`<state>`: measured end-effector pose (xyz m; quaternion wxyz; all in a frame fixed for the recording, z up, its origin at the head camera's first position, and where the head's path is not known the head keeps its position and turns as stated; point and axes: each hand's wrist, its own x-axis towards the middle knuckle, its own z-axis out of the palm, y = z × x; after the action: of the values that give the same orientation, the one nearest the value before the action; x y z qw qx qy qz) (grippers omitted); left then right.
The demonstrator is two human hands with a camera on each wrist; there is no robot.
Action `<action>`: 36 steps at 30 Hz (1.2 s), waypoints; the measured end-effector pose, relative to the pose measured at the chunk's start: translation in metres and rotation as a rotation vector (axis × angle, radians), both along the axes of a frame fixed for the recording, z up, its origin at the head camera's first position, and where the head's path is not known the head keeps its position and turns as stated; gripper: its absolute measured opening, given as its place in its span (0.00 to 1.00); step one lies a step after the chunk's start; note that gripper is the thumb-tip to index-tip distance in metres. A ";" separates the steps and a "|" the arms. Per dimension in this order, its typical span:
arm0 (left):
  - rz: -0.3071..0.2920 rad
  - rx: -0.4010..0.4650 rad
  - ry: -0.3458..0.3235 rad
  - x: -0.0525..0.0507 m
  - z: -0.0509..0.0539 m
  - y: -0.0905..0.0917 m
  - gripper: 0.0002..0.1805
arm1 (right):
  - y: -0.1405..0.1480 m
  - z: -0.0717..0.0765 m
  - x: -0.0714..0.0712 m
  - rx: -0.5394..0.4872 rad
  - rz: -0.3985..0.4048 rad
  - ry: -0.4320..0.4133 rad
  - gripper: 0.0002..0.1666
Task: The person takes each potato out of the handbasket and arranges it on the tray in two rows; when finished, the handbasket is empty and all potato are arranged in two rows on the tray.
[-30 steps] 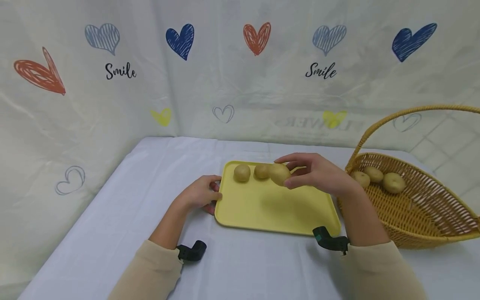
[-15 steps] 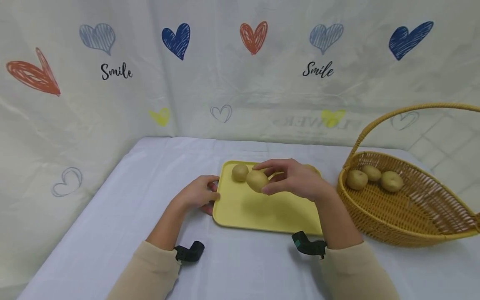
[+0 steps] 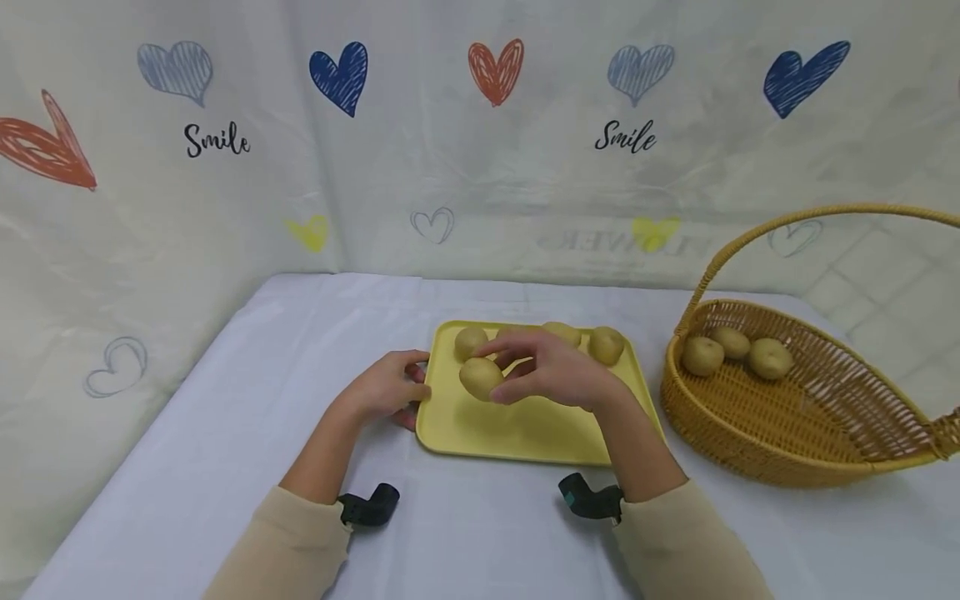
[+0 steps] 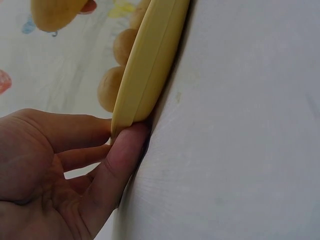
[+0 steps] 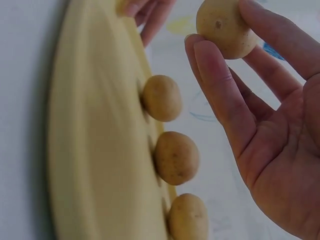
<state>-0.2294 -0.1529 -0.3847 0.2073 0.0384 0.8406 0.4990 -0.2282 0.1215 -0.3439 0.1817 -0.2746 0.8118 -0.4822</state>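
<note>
My right hand (image 3: pixel 551 371) pinches a potato (image 3: pixel 481 378) between thumb and fingertips, held above the left part of a yellow tray (image 3: pixel 517 437). The right wrist view shows this potato (image 5: pixel 225 27) apart from the tray. At the tray's left edge, my left hand (image 3: pixel 386 387) grips the rim; in the left wrist view its thumb (image 4: pixel 122 155) presses the tray's outer side. Several potatoes lie in a row along the tray's back edge, among them a left one (image 3: pixel 470 342) and a right one (image 3: pixel 606 346). One between them is partly hidden by my right hand.
To the right of the tray stands a wicker basket (image 3: pixel 750 454) with a tall arched handle (image 3: pixel 817 213). Three potatoes lie inside at its left end, one of them round (image 3: pixel 770 358). A white cloth (image 3: pixel 465 533) covers the table, and a heart-printed curtain (image 3: pixel 420 167) hangs behind.
My right hand has carried the potato leftward across the tray and slightly toward me, uncovering potatoes at the back right. My left hand stays on the tray's edge.
</note>
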 end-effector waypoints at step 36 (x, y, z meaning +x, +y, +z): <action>-0.021 0.023 -0.004 0.004 0.003 -0.003 0.37 | -0.022 -0.024 -0.001 0.189 0.039 0.021 0.28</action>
<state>-0.2257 -0.1557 -0.3813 0.2137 0.0485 0.8339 0.5066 -0.2291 0.0994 -0.3676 0.2077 -0.2771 0.8501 -0.3969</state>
